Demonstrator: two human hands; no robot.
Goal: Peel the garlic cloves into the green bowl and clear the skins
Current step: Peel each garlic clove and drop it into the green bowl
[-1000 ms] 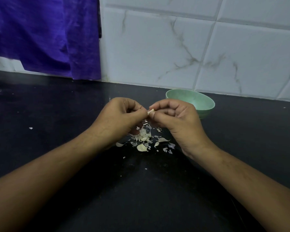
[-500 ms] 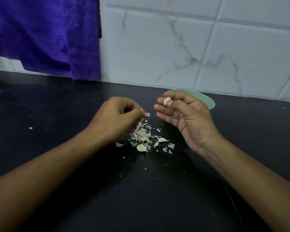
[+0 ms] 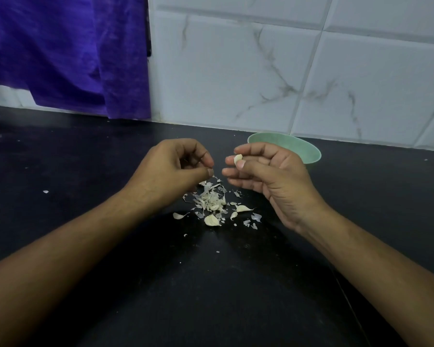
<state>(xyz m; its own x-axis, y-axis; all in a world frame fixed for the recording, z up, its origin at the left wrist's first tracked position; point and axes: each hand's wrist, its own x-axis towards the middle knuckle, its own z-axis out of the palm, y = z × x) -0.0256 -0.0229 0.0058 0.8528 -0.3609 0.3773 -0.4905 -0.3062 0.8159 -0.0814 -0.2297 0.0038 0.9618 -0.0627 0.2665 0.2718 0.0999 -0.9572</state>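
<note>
My right hand pinches a peeled garlic clove near the green bowl. Left hand curled, fingertips together over the skins; whether it holds a scrap, cannot tell.

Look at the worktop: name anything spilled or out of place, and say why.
Garlic skins lie scattered loose across the black counter near the green bowl, one fleck strayed far left. They belong cleared away; nothing else looks odd.

Bowl behind skins on counter
</note>
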